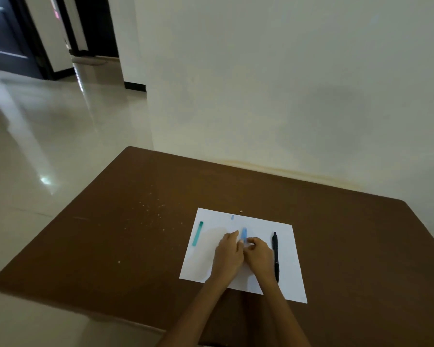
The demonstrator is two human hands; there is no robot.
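A white sheet of paper point(288, 261) lies on a brown table point(115, 236). My left hand point(228, 256) and my right hand point(259, 256) meet over the middle of the sheet, both with curled fingers on a small light-blue pen part point(244, 233) that sticks out beyond the fingertips. The blur hides exactly how each hand grips it. A teal pen piece point(197, 233) lies at the sheet's left edge. A black pen point(276, 256) lies on the sheet just right of my right hand. A tiny blue piece point(232, 217) sits near the sheet's far edge.
Pale crumbs point(148, 211) are scattered on the table left of the paper. A cream wall point(286, 96) stands right behind the table's far edge. Glossy tiled floor point(48, 146) spreads to the left toward dark doorways.
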